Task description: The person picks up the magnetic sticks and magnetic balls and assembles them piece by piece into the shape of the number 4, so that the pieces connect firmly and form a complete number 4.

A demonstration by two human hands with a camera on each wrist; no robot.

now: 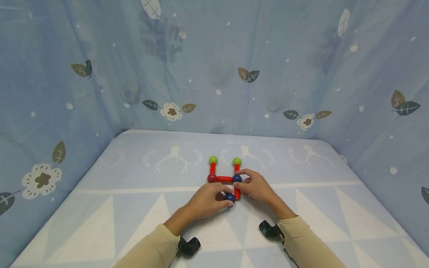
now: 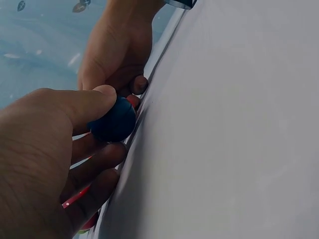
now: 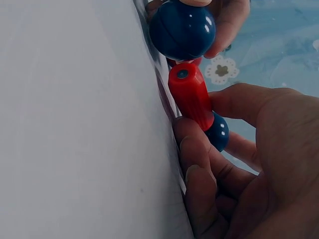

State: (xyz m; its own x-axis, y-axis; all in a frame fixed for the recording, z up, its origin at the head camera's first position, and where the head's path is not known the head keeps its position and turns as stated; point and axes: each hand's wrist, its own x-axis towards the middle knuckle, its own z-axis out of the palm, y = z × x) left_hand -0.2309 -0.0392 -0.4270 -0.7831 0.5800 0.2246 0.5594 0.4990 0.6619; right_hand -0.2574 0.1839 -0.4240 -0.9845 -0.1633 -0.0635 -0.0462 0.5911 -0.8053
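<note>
A construction of red magnetic rods and balls lies on the table. Its crosswise red rod point(image 1: 224, 179) runs from a dark red ball point(image 1: 212, 178) to a blue corner ball point(image 1: 237, 178). Two rods lead away from these to green balls point(image 1: 213, 160). Another red rod point(image 3: 190, 94) points from the blue corner ball toward the person, its near end bare. My right hand point(image 1: 256, 187) pinches the corner ball between thumb and index finger. With thumb and fingers, my left hand point(image 1: 205, 201) holds a second blue ball point(image 2: 114, 121), close beside the bare rod end.
A patterned cloth covers the table point(image 1: 140, 227). Blue printed curtains point(image 1: 214, 67) hang behind and along both sides. Black wrist devices point(image 1: 189, 246) sit under both beige sleeves point(image 1: 151, 247), near the tabletop.
</note>
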